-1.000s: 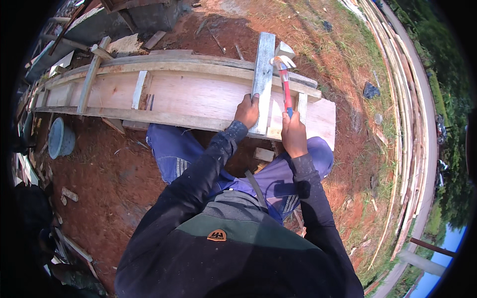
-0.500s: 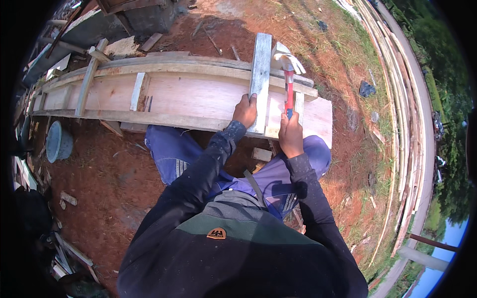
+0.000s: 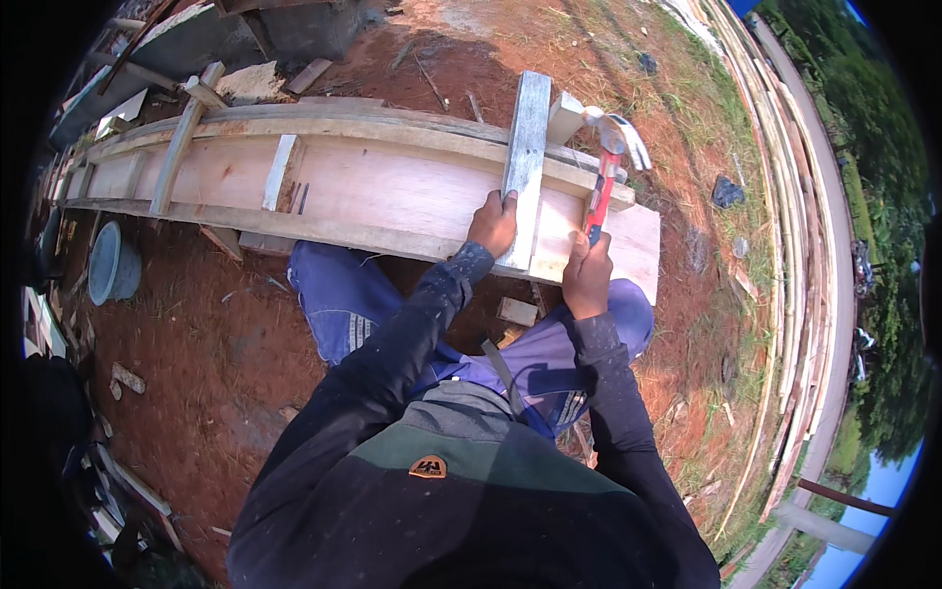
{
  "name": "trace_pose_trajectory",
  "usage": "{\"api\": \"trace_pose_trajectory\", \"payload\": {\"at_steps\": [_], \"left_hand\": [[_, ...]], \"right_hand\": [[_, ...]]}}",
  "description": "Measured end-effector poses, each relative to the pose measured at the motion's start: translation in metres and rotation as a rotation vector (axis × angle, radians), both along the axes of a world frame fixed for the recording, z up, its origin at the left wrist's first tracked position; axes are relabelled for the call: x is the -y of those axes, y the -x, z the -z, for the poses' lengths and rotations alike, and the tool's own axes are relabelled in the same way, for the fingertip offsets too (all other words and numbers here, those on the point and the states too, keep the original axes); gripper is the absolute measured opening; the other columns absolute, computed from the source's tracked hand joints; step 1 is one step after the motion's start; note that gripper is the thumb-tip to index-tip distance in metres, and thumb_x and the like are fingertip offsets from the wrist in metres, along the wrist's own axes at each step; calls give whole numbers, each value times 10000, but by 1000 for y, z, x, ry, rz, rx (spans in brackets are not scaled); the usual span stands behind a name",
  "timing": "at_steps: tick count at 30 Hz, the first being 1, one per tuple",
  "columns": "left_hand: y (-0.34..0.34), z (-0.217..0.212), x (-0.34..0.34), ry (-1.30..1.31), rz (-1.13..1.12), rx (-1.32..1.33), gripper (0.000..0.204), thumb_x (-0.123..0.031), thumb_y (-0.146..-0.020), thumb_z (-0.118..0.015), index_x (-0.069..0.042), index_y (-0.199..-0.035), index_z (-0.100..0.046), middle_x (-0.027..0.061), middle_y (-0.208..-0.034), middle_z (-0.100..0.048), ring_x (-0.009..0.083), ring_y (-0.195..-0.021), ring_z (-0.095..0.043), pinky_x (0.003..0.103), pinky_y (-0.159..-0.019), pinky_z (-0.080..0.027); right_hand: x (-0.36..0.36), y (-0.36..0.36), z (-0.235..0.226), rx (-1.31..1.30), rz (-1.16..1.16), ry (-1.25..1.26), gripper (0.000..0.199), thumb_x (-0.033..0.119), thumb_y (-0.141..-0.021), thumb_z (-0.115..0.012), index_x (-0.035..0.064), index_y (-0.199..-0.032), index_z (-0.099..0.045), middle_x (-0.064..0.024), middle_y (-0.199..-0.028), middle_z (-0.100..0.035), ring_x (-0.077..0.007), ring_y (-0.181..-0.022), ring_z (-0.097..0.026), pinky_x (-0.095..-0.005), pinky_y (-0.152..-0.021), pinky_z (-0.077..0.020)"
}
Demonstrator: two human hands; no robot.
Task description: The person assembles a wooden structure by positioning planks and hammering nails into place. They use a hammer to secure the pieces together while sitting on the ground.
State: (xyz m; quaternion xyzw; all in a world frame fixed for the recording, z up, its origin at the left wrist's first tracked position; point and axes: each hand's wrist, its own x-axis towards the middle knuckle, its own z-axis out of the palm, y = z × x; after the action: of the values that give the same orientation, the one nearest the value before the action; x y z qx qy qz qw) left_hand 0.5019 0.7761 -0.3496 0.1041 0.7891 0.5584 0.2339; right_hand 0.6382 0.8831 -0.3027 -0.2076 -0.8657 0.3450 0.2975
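Across my knees lies a long plywood panel framed with wooden battens. My left hand is closed around the lower part of a grey-white wooden board, which lies crosswise over the frame. In my right hand is a claw hammer with a red and blue handle, its metal head raised over the far batten. The hammer's head is beside the end of a short wood block, right of the board. My fingers hide the handle's lower end.
A grey bucket stands on the red soil at the left. Another crosspiece spans the frame's left part. Small wood offcuts lie between my legs. Long poles run along the right, next to a road.
The hammer has moved right and its head now tilts to the right, with my right hand a little lower. The board and my left hand have shifted slightly right in view.
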Motion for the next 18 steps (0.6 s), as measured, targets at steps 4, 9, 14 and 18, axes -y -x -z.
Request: {"api": "trace_pose_trajectory", "payload": {"at_steps": [4,9,14,18], "left_hand": [[21,4,20,-36,-131,-184,508,-419,-1001,-448,36,-1195,-565,320,-1053,-646,457,-1035,-619,487,-902,-468],[79,3,111,84,-275,-365,352,-306,-936,-617,5,-1097,-649,232,-935,-694,373,-909,-681,420,-818,-529],[159,33,241,713,-322,-559,191,-145,-883,-603,-5,-981,-688,231,-935,-695,386,-914,-678,464,-837,-536],[189,35,263,1039,-222,-481,175,-110,-888,-566,-35,-975,-698,210,-992,-702,367,-971,-688,445,-824,-567]], "right_hand": [[42,-24,-5,381,110,20,315,263,-998,-508,-50,-978,-545,-336,-781,-619,-522,-805,-611,-561,-682,-449],[59,-72,23,349,226,175,348,288,-992,-530,-48,-1027,-615,-272,-765,-641,-481,-744,-625,-525,-660,-458],[56,-69,33,351,208,186,405,328,-1006,-497,-57,-1032,-624,-280,-773,-646,-470,-787,-633,-531,-675,-453],[49,-67,42,434,253,284,411,322,-1011,-473,-64,-1004,-614,-260,-743,-649,-464,-756,-639,-536,-682,-451]]}}
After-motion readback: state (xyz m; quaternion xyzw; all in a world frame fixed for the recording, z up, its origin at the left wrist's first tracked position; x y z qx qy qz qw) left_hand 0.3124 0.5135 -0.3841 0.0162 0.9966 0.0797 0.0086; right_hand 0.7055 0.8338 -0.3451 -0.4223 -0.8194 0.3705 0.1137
